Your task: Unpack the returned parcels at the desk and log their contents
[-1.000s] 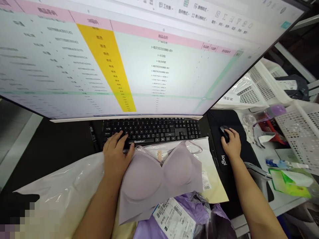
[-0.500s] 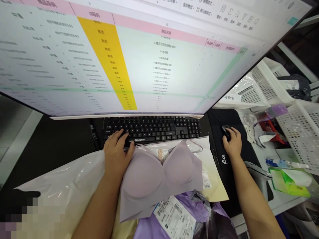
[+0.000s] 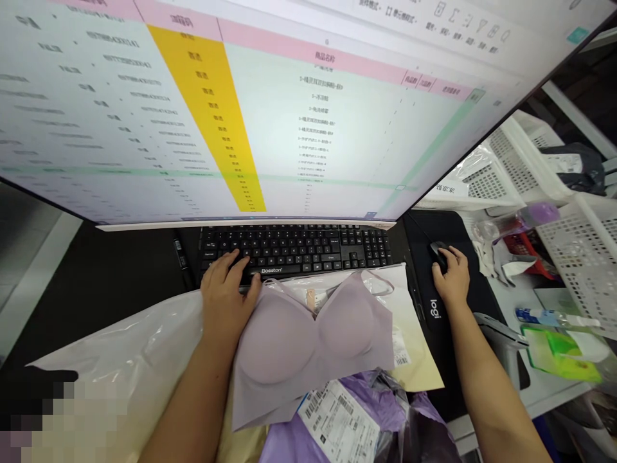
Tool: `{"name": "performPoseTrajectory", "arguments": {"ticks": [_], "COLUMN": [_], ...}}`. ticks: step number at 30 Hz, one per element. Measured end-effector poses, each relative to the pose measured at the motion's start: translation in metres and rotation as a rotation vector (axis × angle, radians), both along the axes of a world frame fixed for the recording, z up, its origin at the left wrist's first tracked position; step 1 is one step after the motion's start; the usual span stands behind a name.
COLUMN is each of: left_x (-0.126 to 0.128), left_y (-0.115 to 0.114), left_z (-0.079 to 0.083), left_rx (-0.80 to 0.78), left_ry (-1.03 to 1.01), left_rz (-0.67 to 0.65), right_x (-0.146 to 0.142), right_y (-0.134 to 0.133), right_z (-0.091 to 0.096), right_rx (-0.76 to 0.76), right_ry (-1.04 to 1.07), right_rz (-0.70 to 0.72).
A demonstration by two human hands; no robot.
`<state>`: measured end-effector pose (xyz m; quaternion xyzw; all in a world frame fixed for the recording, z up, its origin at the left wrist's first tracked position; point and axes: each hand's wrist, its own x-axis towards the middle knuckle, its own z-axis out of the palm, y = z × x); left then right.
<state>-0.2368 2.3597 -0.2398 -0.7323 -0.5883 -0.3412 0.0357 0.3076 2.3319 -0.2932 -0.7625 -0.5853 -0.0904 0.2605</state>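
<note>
L hand spread on kbd, R hand gripping mouse, bra btwn

The right hand is partly hiding the mouse; the screen is running past the top edge, lower rows looking blurred.

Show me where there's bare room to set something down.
Best patch: dark desk bordered by monitor, black marker and white plastic. Narrower: mouse pad between yellowish packaging and right forearm. Crowded: centre, with lilac bra and purple parcel; right side, with scanner, bottle, baskets. The left hand covers part of the keyboard; the right hand holds the mouse.
</note>
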Motion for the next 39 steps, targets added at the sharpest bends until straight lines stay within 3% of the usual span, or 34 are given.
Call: {"name": "performPoseTrajectory", "arguments": {"ticks": [22,39], "left_x": [0.0003,0.0002], "left_y": [-0.0004,0.0017], "left_z": [0.0008,0.0014], "left_rx": [-0.050,0.032], "left_ry": [-0.056,0.019], "left_rz": [-0.004,-0.007], "right_x": [-0.0003,-0.0073], "right_y": [0.0001,0.0029], "right_z": [0.0003,0.0068], "right_rx": [0.003,-0.029], "right_ry": [0.017,0.027], "right_rz": [-0.008,0.034]}}
